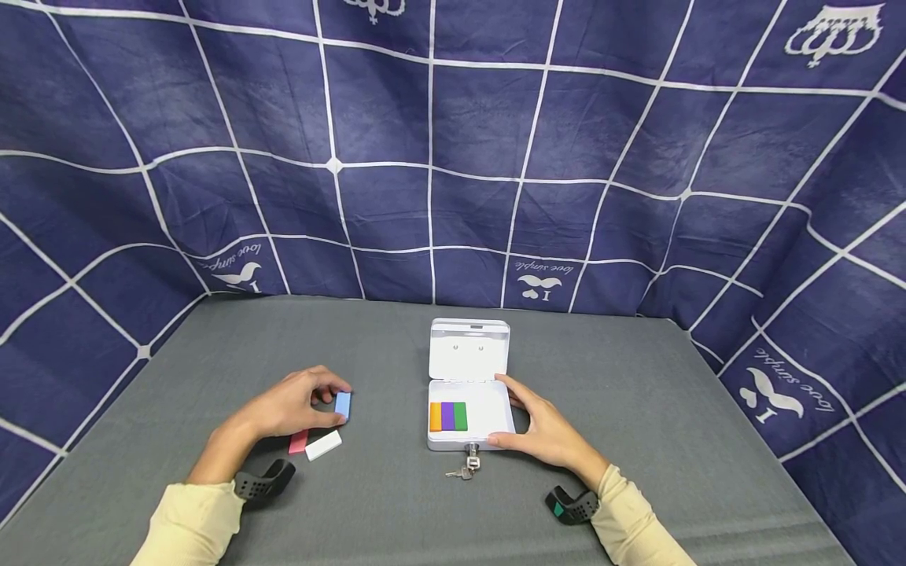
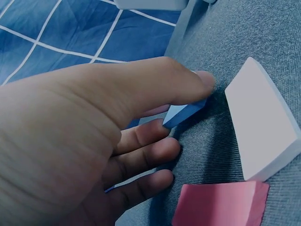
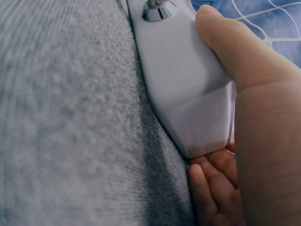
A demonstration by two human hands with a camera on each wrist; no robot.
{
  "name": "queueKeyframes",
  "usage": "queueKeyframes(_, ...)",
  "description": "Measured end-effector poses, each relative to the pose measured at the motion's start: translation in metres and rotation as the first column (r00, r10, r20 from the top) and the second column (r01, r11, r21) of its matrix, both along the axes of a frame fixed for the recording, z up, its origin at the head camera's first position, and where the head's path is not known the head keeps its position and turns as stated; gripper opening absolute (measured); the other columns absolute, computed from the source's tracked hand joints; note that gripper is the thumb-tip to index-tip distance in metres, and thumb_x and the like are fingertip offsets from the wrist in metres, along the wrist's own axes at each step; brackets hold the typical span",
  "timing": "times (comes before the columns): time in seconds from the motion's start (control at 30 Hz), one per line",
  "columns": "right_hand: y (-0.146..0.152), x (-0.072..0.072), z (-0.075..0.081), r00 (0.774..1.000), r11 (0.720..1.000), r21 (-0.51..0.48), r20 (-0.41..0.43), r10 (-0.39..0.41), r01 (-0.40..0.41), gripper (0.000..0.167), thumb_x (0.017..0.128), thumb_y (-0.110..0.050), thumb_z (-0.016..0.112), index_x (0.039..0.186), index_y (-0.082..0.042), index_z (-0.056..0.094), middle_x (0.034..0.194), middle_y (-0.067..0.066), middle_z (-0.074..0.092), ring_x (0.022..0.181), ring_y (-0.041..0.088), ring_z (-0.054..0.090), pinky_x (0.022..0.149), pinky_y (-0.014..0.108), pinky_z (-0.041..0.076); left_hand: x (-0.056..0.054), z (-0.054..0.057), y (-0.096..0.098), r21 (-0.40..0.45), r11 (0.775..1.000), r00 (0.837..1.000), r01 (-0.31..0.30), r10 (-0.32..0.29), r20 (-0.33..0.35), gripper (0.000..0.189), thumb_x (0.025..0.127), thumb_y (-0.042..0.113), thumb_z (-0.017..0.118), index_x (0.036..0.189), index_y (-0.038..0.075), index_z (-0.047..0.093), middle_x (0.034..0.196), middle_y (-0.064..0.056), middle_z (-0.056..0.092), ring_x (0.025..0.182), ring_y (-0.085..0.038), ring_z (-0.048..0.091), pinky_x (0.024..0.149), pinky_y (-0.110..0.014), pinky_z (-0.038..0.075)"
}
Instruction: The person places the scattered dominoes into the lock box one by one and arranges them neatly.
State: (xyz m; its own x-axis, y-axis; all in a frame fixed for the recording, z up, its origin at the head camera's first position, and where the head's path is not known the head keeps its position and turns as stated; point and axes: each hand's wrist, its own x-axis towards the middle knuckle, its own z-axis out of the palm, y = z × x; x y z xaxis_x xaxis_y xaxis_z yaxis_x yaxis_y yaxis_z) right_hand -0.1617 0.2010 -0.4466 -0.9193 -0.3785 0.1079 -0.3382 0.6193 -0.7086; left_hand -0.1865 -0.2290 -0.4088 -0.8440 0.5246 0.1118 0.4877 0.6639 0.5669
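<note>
High downward head view, close wrist views, lock [image 3: 160,12] shared by head and right.

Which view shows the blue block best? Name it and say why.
The head view. There the blue block shows one face almost unobstructed, pinched by the left hand. The left wrist view is closer, but the hand hides much of it. The right wrist view does not show it.

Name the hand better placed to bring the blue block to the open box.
Probably the left hand: it pinches the blue block, while the right hand, farther from that block, grips the white box.
</note>
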Motion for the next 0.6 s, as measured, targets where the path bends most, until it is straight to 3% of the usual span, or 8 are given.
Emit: queueKeyframes(0.6, 0.0006, -0.0009, -0.0016, 1.000, 1.000, 0.000, -0.008, 0.005, -0.005, 0.097, 0.080, -0.048, 0.087, 0.160, -0.022, 0.037, 0.159, 0.010, 0.046, 0.137, 0.025, 0.055, 0.115, 0.049, 0.042, -0.0013, -0.0029, 0.0061, 0.059, 0.998, 0.991, -0.018, 0.025, -0.130, 0.039, 0.081, 0.023, 0.087, 0.113, 0.006, 0.074, 0.092, 0.006, 0.063, 0.084, -0.010, 0.061, 0.074, -0.029, 0.053)
